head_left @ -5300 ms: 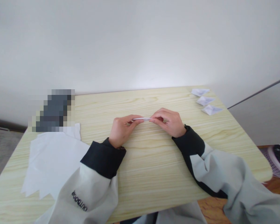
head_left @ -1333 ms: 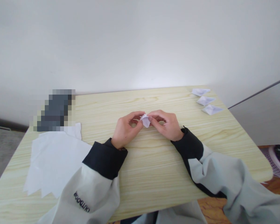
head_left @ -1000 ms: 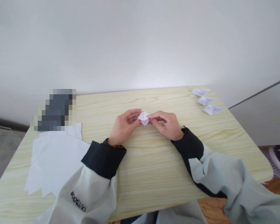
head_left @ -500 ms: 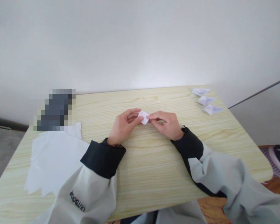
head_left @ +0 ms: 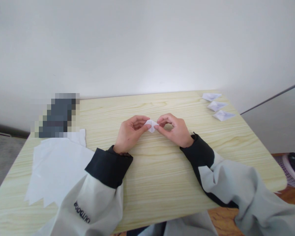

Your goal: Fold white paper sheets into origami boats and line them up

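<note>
A small piece of folded white paper [head_left: 151, 126] is held between my two hands above the middle of the table. My left hand [head_left: 132, 131] pinches its left side, thumb in front and fingers behind. On the right side, my right hand [head_left: 175, 129] grips it with the thumb in front and the index finger curled behind. A crease runs down the paper's middle. At the far right of the table lie three folded paper boats [head_left: 216, 105], one behind another.
White paper sheets [head_left: 56, 167] with jagged lower edges lie on the left of the wood-grain table [head_left: 159, 190]. Behind them is a dark, pixelated object [head_left: 56, 118]. A white wall [head_left: 147, 49] borders the back edge. A pink basket [head_left: 288, 170] stands on the floor at right.
My right thumb and fingers have shifted on the folded paper, with the index finger raised and moved back. The paper has tilted and looks flatter. My left hand has barely moved.
</note>
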Tool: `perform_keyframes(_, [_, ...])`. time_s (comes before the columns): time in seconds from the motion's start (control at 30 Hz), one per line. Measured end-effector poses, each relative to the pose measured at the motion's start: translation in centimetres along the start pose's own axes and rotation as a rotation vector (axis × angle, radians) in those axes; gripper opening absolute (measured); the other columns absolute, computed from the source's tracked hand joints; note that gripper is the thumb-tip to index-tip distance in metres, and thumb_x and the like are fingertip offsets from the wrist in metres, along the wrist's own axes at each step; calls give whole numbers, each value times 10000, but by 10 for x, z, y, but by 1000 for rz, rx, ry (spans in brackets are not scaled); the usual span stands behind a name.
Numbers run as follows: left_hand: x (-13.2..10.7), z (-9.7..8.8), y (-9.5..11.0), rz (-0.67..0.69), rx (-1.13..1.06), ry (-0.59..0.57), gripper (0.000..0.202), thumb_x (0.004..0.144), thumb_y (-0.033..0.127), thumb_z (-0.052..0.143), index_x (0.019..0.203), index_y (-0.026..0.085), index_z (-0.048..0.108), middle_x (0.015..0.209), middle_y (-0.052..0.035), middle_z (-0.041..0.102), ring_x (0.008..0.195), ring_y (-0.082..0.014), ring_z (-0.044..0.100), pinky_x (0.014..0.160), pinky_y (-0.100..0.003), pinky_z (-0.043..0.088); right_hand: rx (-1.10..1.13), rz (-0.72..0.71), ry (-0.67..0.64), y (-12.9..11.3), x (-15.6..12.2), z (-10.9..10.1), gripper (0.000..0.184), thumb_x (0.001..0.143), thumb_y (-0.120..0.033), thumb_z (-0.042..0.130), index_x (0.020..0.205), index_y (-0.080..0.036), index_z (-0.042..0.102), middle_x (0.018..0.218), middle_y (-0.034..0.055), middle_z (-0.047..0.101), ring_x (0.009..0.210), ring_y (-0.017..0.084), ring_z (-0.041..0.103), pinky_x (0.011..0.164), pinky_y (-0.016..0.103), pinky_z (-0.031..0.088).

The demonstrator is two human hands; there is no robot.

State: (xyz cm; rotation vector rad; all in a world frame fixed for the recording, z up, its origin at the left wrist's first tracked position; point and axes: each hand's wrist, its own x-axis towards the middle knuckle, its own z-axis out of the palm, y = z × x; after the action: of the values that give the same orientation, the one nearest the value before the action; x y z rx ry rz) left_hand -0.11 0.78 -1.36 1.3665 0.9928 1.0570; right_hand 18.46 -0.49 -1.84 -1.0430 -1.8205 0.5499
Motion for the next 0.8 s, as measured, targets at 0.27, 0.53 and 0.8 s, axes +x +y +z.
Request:
perform_keyframes(0.27, [-1,4,1,9,56,-19,367,704,339,748,985,139,623,951,-80,714,883,-190,667,835,-318,522,126,133,56,5,0,3,144,766,-316,690,827,-193,646,797,18,735,721,151,702,681,269,574])
perform_keyframes(0.53, [-2,3,0,12,167,-24,315,713,377,727,917,151,646,905,-69,721,842,-198,669,803,-318,523,64,106,42,1,2,1,101,789,-293,661,777,-194,674,782,17,732,707,146,691,691,264,565])
perform_keyframes(0.8, [-3,3,1,11,198,-22,307,726,380,712,913,144,653,904,-71,722,828,-195,666,788,-310,518,40,57,6,1,1,1,102,805,-263,644,868,-191,680,803,23,724,717,137,680,677,251,550])
